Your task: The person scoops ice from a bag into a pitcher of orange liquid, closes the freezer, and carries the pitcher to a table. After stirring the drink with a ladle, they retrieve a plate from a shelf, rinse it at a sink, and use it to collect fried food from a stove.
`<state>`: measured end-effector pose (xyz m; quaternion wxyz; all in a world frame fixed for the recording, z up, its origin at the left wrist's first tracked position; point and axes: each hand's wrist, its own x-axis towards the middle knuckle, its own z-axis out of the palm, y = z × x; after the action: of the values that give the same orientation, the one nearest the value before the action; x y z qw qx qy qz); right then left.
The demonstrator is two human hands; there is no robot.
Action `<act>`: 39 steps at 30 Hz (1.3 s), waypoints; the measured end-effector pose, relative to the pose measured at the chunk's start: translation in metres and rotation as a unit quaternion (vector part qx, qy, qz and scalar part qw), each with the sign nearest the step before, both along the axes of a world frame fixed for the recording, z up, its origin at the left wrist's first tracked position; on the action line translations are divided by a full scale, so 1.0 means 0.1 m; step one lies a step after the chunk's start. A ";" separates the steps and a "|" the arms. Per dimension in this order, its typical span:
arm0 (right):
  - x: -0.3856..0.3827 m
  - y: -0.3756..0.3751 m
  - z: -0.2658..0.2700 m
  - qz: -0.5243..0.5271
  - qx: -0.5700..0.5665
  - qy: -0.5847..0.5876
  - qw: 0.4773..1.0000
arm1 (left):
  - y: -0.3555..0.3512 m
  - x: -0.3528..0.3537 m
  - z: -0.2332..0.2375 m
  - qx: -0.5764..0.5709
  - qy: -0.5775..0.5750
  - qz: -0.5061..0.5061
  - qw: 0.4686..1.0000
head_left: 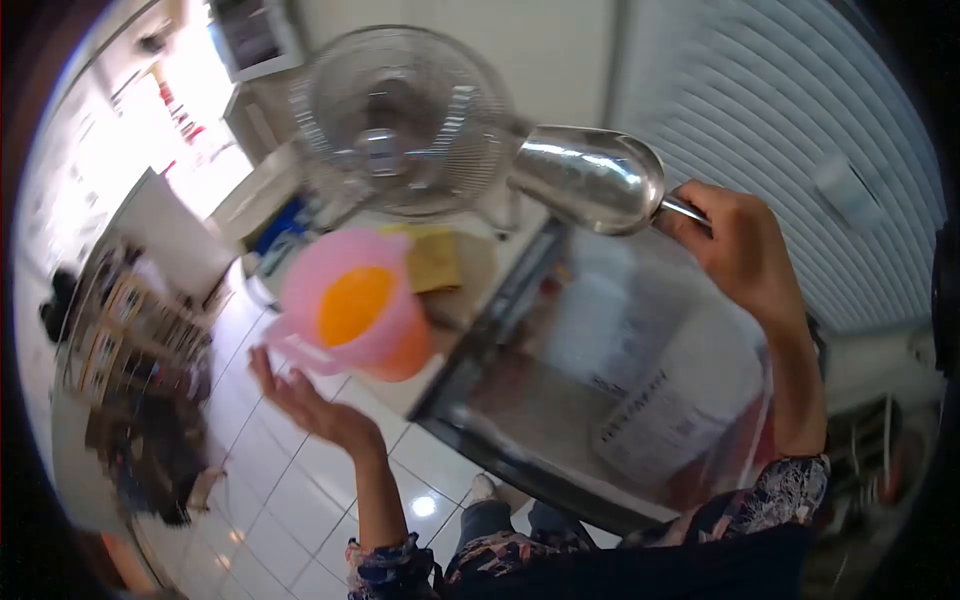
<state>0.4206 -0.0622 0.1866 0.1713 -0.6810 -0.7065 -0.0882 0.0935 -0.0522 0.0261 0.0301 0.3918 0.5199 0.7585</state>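
Observation:
My right hand is closed around the handle of a shiny metal scoop, whose bowl points left. Beneath it is a box with a clear top and a dark frame. Through that top shows a pale bag with dark print, blurred. My left hand is open, palm up and fingers apart, just below the handle of a pink pitcher. Bright orange liquid fills part of the pitcher, which looks tilted in this view.
A fan with a round wire guard stands behind the pitcher. A yellow cloth lies beside it on the counter. Ribbed grey panelling rises at the right. White floor tiles and cluttered shelves lie to the left.

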 end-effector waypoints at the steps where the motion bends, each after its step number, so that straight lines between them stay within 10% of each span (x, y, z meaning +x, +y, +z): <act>1: 0.37 -0.21 0.02 -0.042 -0.008 -0.007 0.999 | -0.14 0.26 0.03 0.026 0.035 -0.006 0.999; 10: 3.64 -1.48 -1.82 -0.234 -0.130 -0.129 0.955 | -0.54 3.27 -1.22 -0.157 0.105 -0.514 0.836; 18: 4.55 -1.30 -3.16 -0.068 -0.145 -0.245 0.956 | -0.13 5.67 -2.10 -0.118 0.468 -0.572 0.663; 23: 4.91 -1.24 -3.46 -0.048 -0.201 -0.317 0.926 | 0.04 5.80 -2.62 -0.099 0.734 -0.484 0.467; 39: 5.31 -1.03 -4.22 0.051 -0.214 -0.212 0.952 | -0.23 5.52 -2.96 -0.224 0.433 -0.600 0.635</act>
<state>0.9511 -0.1651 -0.2356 -0.1280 -0.6299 -0.7629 -0.0688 0.6454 -0.0749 -0.2702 0.3366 0.8821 0.2775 0.1775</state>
